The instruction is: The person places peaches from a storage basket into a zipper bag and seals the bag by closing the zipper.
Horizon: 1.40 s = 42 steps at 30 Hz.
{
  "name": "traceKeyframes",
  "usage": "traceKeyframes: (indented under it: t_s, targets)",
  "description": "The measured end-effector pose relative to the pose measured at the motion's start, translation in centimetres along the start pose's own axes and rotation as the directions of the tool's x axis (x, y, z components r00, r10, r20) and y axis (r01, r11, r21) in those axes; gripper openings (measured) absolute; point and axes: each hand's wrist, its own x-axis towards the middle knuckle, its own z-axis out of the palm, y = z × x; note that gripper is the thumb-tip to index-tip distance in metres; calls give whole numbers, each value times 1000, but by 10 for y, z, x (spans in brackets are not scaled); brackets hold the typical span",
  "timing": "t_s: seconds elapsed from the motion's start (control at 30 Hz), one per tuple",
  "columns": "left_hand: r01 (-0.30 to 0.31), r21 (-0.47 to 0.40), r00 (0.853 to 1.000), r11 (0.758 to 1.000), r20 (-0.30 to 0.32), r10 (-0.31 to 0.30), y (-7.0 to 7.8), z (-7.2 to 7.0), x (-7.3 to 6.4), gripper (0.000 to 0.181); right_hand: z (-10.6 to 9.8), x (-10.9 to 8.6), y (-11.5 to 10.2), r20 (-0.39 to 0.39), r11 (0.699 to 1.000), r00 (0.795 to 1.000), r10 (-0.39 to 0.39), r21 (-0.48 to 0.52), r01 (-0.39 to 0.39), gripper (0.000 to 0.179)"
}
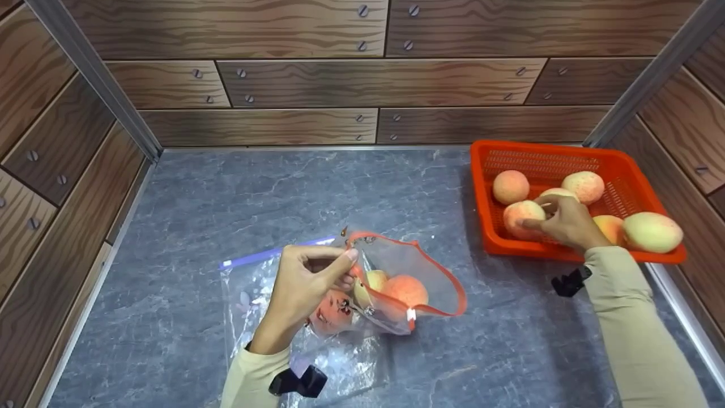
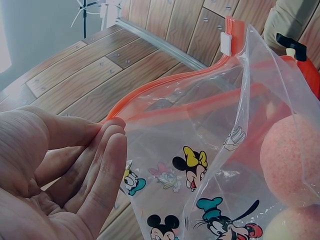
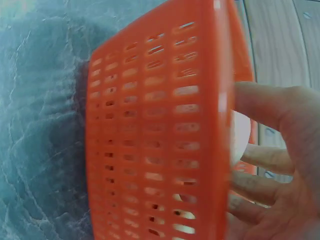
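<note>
My left hand [image 1: 308, 283] pinches the orange zip rim of a clear zip bag [image 1: 391, 255] between thumb and fingertips. The bag's mouth gapes toward the right, with a white slider on its rim. Several cartoon figures [image 2: 192, 167] are printed on its side in the left wrist view. Peaches [image 1: 405, 292] lie inside the bag. Over at the right, my right hand [image 1: 566, 224] reaches into an orange basket [image 1: 480, 198] and grips a pink-yellow peach [image 1: 521, 218] near its front wall. From the right wrist, the basket wall hides much of that peach.
Several more peaches sit in the basket, one pale peach [image 1: 652, 232] at its right front corner. Beneath the left hand, a flat clear bag with a purple zip [image 1: 255, 258] lies on the grey marbled table [image 1: 317, 187]. Wood-patterned walls [image 1: 294, 82] enclose the table.
</note>
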Motion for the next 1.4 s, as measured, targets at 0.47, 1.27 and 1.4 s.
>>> traceKeyframes:
  t_s: [0.47,1.27,1.4]
  targets:
    - [-13,24,1000,1000,6,13,1,1,-1,9,-21,-38,-44,-128,679,975,181,734,-29,42]
    - [7,21,1000,1000,5,-7,0,3,-2,10,23,-93,-126,65,-1,975,-215,998,-67,37]
    - [9,16,1000,1000,3,-9,0,3,-2,10,34,-101,-143,72,73,979,-189,996,-59,42]
